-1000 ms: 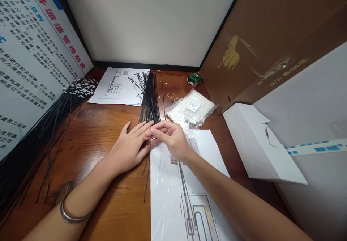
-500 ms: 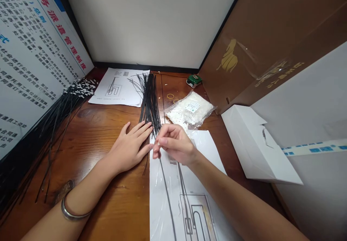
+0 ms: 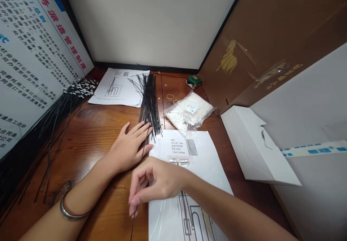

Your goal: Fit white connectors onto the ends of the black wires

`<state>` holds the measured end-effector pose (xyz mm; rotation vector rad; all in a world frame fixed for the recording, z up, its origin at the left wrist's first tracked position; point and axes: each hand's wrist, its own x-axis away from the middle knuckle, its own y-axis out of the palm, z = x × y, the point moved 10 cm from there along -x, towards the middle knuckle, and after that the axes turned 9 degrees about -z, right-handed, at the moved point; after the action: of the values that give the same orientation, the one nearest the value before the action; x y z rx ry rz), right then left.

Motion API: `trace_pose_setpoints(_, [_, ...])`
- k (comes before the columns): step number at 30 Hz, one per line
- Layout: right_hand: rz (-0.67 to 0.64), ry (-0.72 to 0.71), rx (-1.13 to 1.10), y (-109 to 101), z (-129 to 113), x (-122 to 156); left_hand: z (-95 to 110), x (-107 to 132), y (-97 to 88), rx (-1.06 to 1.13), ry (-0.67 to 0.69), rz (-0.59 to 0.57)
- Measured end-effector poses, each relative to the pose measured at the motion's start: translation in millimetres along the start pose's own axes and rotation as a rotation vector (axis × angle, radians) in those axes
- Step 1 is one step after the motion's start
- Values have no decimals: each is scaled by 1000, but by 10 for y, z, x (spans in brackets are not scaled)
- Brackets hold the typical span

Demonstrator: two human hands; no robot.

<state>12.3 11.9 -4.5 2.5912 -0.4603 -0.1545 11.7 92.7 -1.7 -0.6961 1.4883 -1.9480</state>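
My right hand [image 3: 155, 183] is closed in a pinch on a thin black wire [image 3: 132, 228], which hangs down from the fingertips past the lower edge of the view. Palm down, my left hand [image 3: 130, 145] lies open on the table, fingers spread. Its fingertips touch the near end of a bundle of black wires [image 3: 149, 98]. Under my right forearm lies a printed sheet with a line drawing [image 3: 165, 219], in a shiny clear cover.
A clear bag of small white parts [image 3: 191, 110] and a green tape measure [image 3: 193, 81] stand behind. At the left lie many black wires with white ends [image 3: 80, 88], beside another printed sheet [image 3: 119, 87]. A folded white box [image 3: 252, 145] leans at the right by a brown carton [image 3: 260, 27].
My right hand has moved toward me and to the left, away from the bundle, with the wire in its fingers. My left hand has stayed in place.
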Motion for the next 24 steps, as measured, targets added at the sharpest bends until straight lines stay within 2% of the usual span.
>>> trace_pose_setpoints(4, [98,-4,214,-32,-74,-11,-56,4,-38,70,-22,47])
trace_pose_setpoints(6, [145,0,291,-67,-100,-4,-83,15,-100,151,-17,114])
trace_pose_setpoints(9, [173,-16,372,-93,-125,2,-109,72,-262,352,30,275])
trace_pose_setpoints(12, [166,-35,422,-97,-127,-4,-234,139,-351,653,-32,373])
trace_pose_setpoints(16, [157,-36,436,-96,-105,-18,-314,112,-177,1101,-174,260])
trace_pose_setpoints(18, [165,-44,454,-81,-107,-23,-326,98,-127,1273,-203,271])
trace_pose_setpoints(21, [139,-57,486,11,-105,-39,-332,70,-33,1467,-233,275])
trace_pose_setpoints(24, [105,-56,419,72,-99,-43,-233,29,73,1559,-220,148])
